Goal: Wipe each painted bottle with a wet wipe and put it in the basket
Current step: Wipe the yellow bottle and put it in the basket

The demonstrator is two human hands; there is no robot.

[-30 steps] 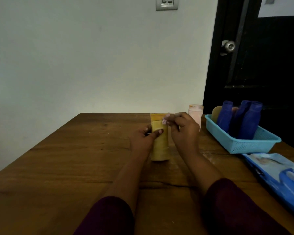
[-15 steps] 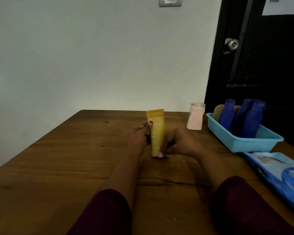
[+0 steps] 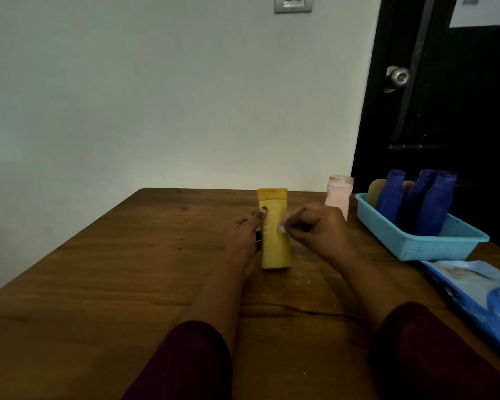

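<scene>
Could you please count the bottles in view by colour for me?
Blue bottles: 3, in the basket
Yellow bottle: 1, held by the left hand
Pink bottle: 1, on the table
Tan bottle: 1, in the basket, partly hidden
Total: 6; a pinkish glimpse behind the blue ones is too hidden to count.

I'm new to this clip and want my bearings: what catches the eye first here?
A yellow bottle is held upright at the middle of the table by the left hand while the right hand pinches a small wipe against it. To the right, a light blue basket holds dark blue bottles.
</scene>
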